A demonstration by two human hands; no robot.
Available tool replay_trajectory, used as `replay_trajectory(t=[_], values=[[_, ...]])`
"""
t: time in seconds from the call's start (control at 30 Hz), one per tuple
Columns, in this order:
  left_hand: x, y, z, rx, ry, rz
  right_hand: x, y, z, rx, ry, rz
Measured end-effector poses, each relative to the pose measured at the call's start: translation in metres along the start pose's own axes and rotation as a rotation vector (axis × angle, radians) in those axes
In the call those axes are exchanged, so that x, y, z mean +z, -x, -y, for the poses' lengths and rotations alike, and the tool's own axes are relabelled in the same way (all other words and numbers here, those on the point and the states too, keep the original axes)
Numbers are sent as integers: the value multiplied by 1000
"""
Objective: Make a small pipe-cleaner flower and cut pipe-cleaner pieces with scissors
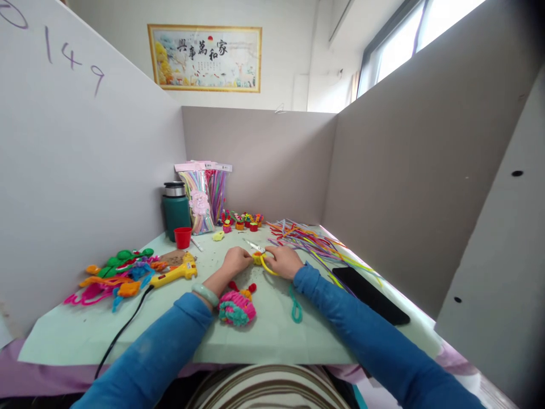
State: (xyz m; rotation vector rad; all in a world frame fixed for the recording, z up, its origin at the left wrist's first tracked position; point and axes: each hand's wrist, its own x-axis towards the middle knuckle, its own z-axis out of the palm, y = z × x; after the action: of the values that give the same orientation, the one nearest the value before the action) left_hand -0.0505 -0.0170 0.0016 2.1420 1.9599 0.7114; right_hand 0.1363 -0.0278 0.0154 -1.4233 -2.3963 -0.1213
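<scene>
Between my two hands is a yellow pipe cleaner (268, 268), partly wound into a small coil with a loop hanging below. My left hand (238, 262) pinches the coil's left side, a bracelet on its wrist. My right hand (285, 262) is closed on the yellow length from the right. Just beyond the fingers lie white-and-silver scissors (254, 246), partly hidden. Nearer to me sits a pink and teal fuzzy piece (237, 308) with red pompoms. A teal pipe cleaner loop (296, 307) lies below my right wrist.
On the left are a yellow glue gun (174, 274) with a black cord, coloured fuzzy pieces (114, 272), a red cup (183, 237) and a green bottle (176, 213). Loose pipe cleaners (306, 241) and a black phone-like slab (370, 295) lie right. Grey partitions (259, 165) enclose the table.
</scene>
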Motion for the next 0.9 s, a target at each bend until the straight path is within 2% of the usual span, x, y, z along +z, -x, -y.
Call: replay_trajectory(t=[0.07,0.2,0.33,0.47,0.6,0.73,0.77,0.9], values=[[0,1,-1,0,2,-3,1,1,0,0,-11,-53],[-1,1,-1,6,11,-3,2,1,-1,-20,-10,47],[1,-1,1,10,13,-13,3,-2,-7,9,-44,-118],[2,-2,2,11,52,-19,5,-4,-13,-11,-18,26],[0,0,1,16,30,-11,5,-3,-12,-12,-70,-94],[-1,1,0,11,37,-7,10,-3,-13,-48,-104,-1],[0,1,0,7,36,-4,12,-4,-16,-40,-142,-21],[1,-1,1,6,19,-3,16,-17,-33,83,-473,-280]])
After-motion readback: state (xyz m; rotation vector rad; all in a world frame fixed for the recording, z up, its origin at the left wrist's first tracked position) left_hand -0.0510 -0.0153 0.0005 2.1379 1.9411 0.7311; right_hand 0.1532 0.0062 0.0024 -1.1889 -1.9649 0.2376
